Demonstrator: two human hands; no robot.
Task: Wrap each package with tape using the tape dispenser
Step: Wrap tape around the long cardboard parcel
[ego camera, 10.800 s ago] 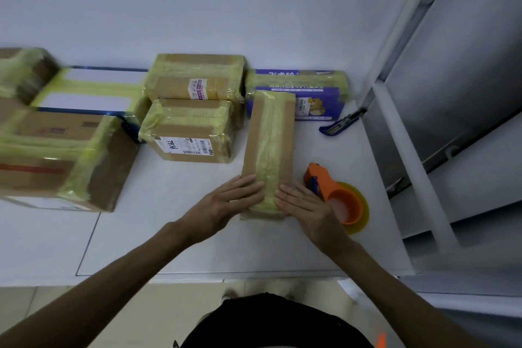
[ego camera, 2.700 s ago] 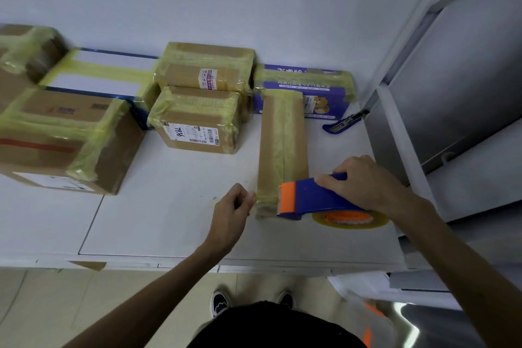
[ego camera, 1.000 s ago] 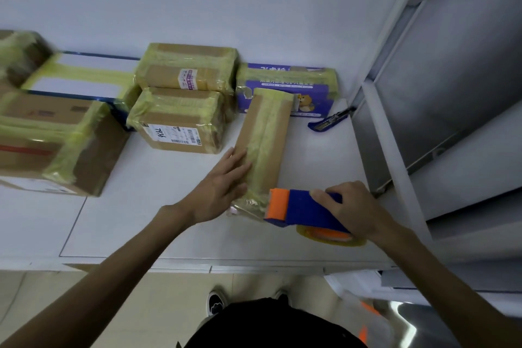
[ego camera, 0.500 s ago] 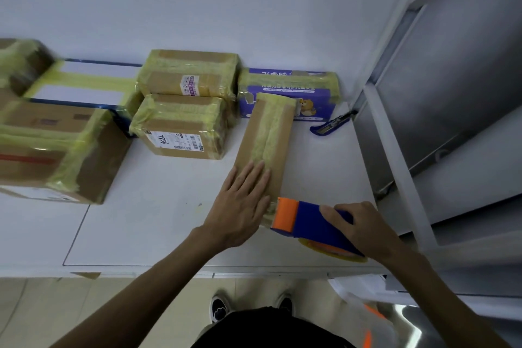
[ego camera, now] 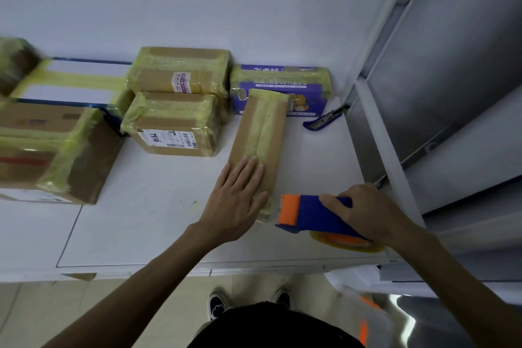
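Note:
A long narrow brown package (ego camera: 261, 133) lies on the white table (ego camera: 158, 206), a strip of yellowish tape running down its top. My left hand (ego camera: 238, 198) presses flat on its near end, fingers straight. My right hand (ego camera: 364, 212) grips the blue and orange tape dispenser (ego camera: 308, 213), whose orange head sits at the package's near right corner. The yellow tape roll (ego camera: 346, 243) shows under the dispenser.
Several taped boxes stand at the back and left: two brown ones (ego camera: 175, 121), a purple box (ego camera: 282, 85), a large brown box (ego camera: 48, 150). A blue utility knife (ego camera: 324, 120) lies at the back right. A white metal frame (ego camera: 378, 121) borders the right side.
My left hand has slid a little toward the package's middle and lies flatter. The dispenser has shifted slightly right of the package's near end.

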